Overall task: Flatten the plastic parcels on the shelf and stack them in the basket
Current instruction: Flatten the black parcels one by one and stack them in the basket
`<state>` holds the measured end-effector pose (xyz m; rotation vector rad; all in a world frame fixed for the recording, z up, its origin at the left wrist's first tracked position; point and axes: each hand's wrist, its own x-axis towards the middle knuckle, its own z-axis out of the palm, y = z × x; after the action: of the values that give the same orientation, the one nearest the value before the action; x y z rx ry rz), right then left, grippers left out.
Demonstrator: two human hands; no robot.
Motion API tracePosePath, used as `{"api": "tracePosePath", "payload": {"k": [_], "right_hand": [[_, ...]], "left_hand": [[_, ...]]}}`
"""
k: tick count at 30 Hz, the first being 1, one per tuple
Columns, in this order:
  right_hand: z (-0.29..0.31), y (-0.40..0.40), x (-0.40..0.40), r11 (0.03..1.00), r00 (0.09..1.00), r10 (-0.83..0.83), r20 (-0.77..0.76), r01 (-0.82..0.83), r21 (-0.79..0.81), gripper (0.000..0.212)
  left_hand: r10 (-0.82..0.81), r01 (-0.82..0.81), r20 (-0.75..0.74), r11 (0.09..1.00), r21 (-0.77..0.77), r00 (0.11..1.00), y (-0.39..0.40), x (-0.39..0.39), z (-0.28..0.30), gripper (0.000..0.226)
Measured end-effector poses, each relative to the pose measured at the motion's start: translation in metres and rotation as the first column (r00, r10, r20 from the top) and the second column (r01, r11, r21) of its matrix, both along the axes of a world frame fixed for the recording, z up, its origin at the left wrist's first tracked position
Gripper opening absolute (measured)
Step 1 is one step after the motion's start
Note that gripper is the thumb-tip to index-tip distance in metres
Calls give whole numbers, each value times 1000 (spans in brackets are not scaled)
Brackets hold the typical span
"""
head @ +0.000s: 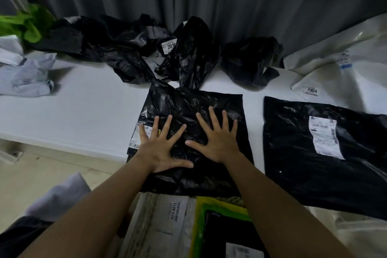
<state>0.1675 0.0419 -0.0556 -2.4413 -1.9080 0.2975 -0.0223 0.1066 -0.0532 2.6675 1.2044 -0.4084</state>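
A black plastic parcel (188, 107) lies spread on the white shelf (83, 115) in front of me, overhanging its front edge. My left hand (162, 148) and my right hand (215, 140) press flat on it side by side, fingers straight and splayed. My left fingers partly cover a white label at the parcel's left edge. Below the shelf edge, stacked flat parcels, a white one (161, 222) and a green-bordered black one (222, 230), lie in what may be the basket; its rim is hidden.
A second flattened black parcel (293, 153) with a white label lies to the right. Crumpled black parcels (188, 52) sit at the back, white parcels (335, 65) at the right, grey-white ones (27, 77) and a green bag (29, 21) at the left. Grey curtains hang behind.
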Motion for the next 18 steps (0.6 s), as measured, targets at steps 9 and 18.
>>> {"api": "tracePosePath", "payload": {"k": [9,18], "right_hand": [[-1,3,-1,997,1000,-9,-6,9,-70,92],[42,-25,15,882,887,-423,-184,450,143,68]], "left_hand": [[13,-15,-27,999,-40,1000,-1,2,1,115],[527,-549,423,832,-81,737,3,-9,17,87]]}}
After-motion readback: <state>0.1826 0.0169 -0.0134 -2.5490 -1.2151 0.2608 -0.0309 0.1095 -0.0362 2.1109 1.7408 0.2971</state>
